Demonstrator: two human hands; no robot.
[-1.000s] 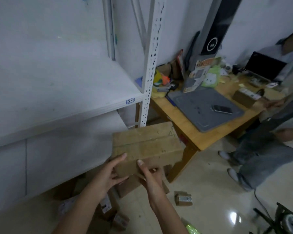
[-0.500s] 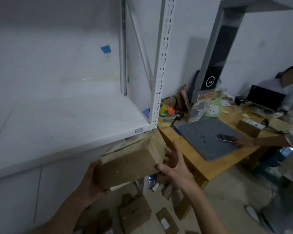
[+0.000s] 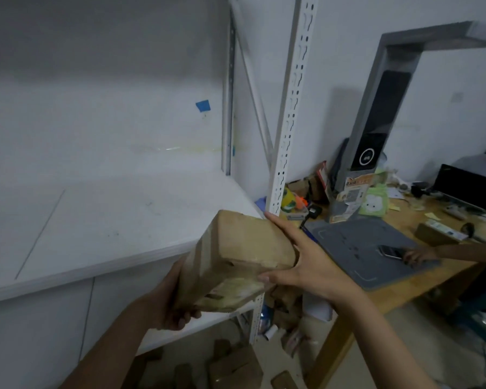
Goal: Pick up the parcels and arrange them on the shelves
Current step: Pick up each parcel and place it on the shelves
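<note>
Left hand [image 3: 170, 304] grips brown cardboard parcel [image 3: 236, 248] at near end, right hand [image 3: 306, 265] clasps its right side; level it over white shelf board [image 3: 110, 220], slide in.

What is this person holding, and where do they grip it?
A cardboard parcel, with both hands: left hand curled under its lower corner, right hand clasping its right end.
</note>
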